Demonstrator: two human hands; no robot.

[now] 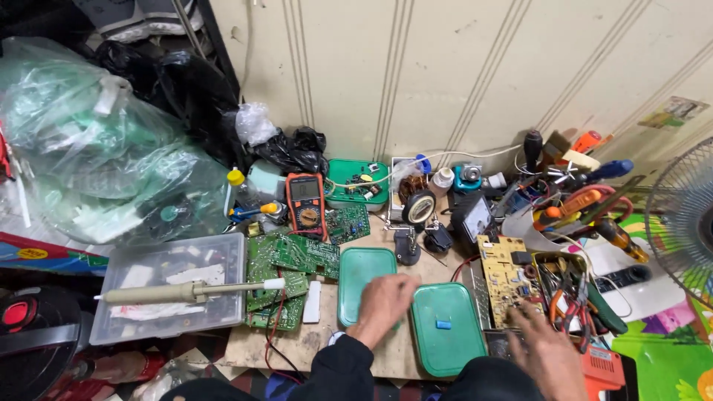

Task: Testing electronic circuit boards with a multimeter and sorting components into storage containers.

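Nearest, at six o'clock, the left hand [384,301] rests open and empty across two green lids [448,328], steadying them on the worktop [312,343]. Right hand [548,349], open, reaches at four o'clock toward pliers [564,304]. Beyond, circuit boards [297,256] and a multimeter [306,204].

Right hand [548,355] motion-blurred; fan [683,223] cut by right edge.
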